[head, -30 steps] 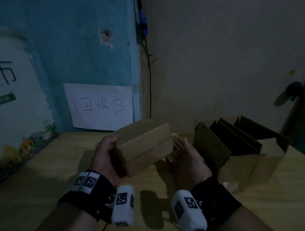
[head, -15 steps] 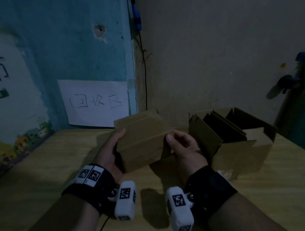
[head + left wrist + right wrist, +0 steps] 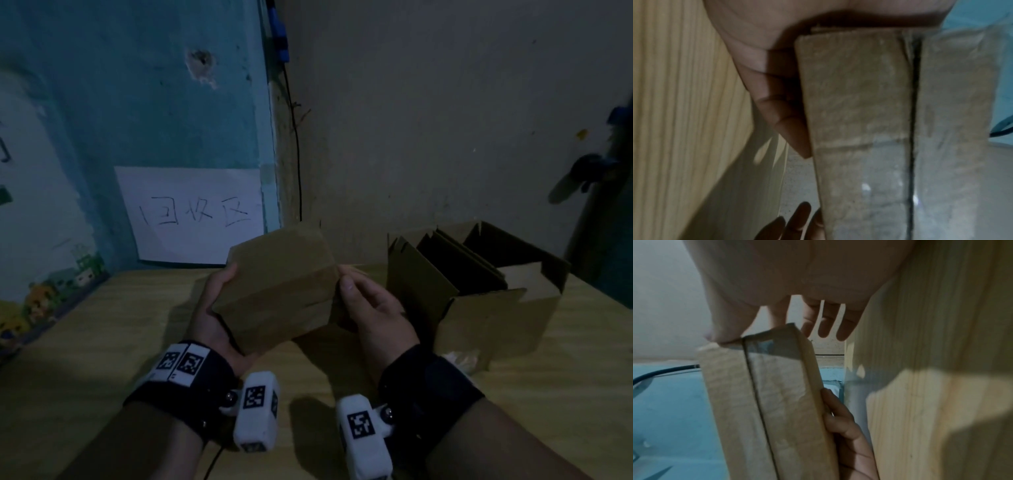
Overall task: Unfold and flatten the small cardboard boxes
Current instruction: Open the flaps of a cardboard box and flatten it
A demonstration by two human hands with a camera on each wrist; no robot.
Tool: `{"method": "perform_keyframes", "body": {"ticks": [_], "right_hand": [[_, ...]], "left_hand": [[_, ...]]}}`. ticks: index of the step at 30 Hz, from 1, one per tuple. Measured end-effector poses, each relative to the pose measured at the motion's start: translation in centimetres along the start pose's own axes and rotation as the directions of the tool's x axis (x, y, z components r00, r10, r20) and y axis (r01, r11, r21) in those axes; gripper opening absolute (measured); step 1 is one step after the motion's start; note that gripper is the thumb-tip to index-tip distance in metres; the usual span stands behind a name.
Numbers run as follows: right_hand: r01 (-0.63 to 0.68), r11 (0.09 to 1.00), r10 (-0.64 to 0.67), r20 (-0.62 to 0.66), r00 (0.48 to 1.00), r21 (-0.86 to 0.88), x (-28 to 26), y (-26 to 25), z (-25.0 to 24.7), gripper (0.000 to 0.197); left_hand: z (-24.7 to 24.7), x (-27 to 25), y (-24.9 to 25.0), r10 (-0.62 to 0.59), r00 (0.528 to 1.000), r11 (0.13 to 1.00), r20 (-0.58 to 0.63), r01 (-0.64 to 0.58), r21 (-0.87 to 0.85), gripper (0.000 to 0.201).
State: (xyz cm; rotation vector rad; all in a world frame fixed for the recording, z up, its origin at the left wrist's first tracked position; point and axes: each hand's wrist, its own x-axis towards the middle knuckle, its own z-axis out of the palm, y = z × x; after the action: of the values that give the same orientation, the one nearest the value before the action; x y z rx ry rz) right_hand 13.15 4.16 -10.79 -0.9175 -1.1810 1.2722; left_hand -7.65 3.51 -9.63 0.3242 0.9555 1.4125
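Note:
A small closed brown cardboard box (image 3: 281,287) is held above the wooden table (image 3: 102,342) between both hands. My left hand (image 3: 219,308) grips its left end, thumb on top and fingers underneath. My right hand (image 3: 363,305) pinches the right end, with the thumb on the upper edge. In the left wrist view the box (image 3: 869,113) shows a dark seam under clear tape, and my fingers (image 3: 777,105) lie along its side. In the right wrist view the thumb sits on a corner of the box (image 3: 766,402) while three fingers (image 3: 824,324) stand straight behind it.
A larger open carton (image 3: 479,315) stands on the table at the right, with several flattened cardboard pieces (image 3: 455,257) upright inside. A white paper sign (image 3: 195,212) hangs on the blue wall behind. A black cable (image 3: 294,137) runs down the corner.
The box has been lifted and turned so a broad face points at me. My right hand shifted from cupping the end to pinching its upper right edge.

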Motion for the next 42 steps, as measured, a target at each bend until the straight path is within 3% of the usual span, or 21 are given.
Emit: {"method": "perform_keyframes", "body": {"ticks": [8,11,13,17,21,25,29,31,33,34,37,38,41,42], "right_hand": [[0.054,0.999,-0.054,0.009,0.999,0.010,0.3,0.1,-0.6,0.018],[0.050,0.999,-0.050,0.011,0.999,-0.005,0.1,0.0,-0.6,0.021],[0.038,0.998,-0.041,0.070,0.997,0.042,-0.1,-0.3,-0.5,0.035],[0.055,0.998,-0.053,0.154,0.987,-0.006,-0.3,-0.4,-0.4,0.049],[0.164,0.984,-0.156,0.114,0.981,-0.067,-0.1,-0.1,-0.8,0.045],[0.246,0.962,-0.238,0.079,0.968,-0.118,0.2,0.1,-0.6,0.048],[0.199,0.975,-0.187,0.115,0.976,-0.102,-0.1,-0.3,-0.9,0.036],[0.184,0.978,-0.168,0.160,0.973,-0.093,-0.4,-0.5,-0.9,0.046],[0.202,0.973,-0.184,0.161,0.970,-0.107,-0.4,-0.4,-0.8,0.051],[0.207,0.971,-0.190,0.141,0.972,-0.119,-0.3,-0.3,-0.7,0.051],[0.207,0.971,-0.196,0.097,0.976,-0.123,-0.1,0.0,-0.5,0.057],[0.206,0.971,-0.196,0.089,0.977,-0.123,-0.1,0.1,-0.4,0.056],[0.185,0.976,-0.177,0.074,0.981,-0.117,-0.1,-0.1,-0.5,0.041],[0.173,0.978,-0.166,0.073,0.983,-0.114,-0.1,-0.1,-0.6,0.039]], "left_hand": [[-0.7,1.2,0.6,-0.069,0.997,0.998,-0.033,0.069,0.013,0.089],[-0.5,1.2,0.7,-0.083,0.996,0.996,0.009,0.083,0.008,0.077],[-0.4,1.3,0.7,-0.081,0.997,0.997,0.004,0.081,-0.002,0.069],[-1.0,1.9,0.5,-0.094,0.995,0.995,0.033,0.095,-0.013,0.099],[-1.1,2.0,0.4,-0.067,0.998,0.998,0.005,0.067,0.009,0.108],[-1.3,2.2,0.5,-0.058,0.998,0.998,0.010,0.058,0.037,0.100],[-1.7,2.8,0.4,-0.052,0.999,0.998,-0.005,0.052,0.035,0.102],[-1.4,2.6,0.2,-0.028,1.000,0.999,0.004,0.028,0.027,0.087],[-0.9,2.4,0.2,0.000,1.000,1.000,0.019,0.000,0.023,0.056],[-0.9,2.4,0.2,0.006,1.000,1.000,0.013,-0.007,0.029,0.056],[-1.5,2.8,0.1,0.010,1.000,0.996,-0.013,-0.009,0.094,0.110],[-1.9,3.1,0.0,0.018,1.000,0.996,-0.014,-0.017,0.092,0.114],[-1.4,2.7,0.1,0.061,0.998,0.995,-0.004,-0.060,0.082,0.091],[-1.3,2.8,0.1,0.056,0.998,0.996,0.003,-0.057,0.075,0.095]]}}
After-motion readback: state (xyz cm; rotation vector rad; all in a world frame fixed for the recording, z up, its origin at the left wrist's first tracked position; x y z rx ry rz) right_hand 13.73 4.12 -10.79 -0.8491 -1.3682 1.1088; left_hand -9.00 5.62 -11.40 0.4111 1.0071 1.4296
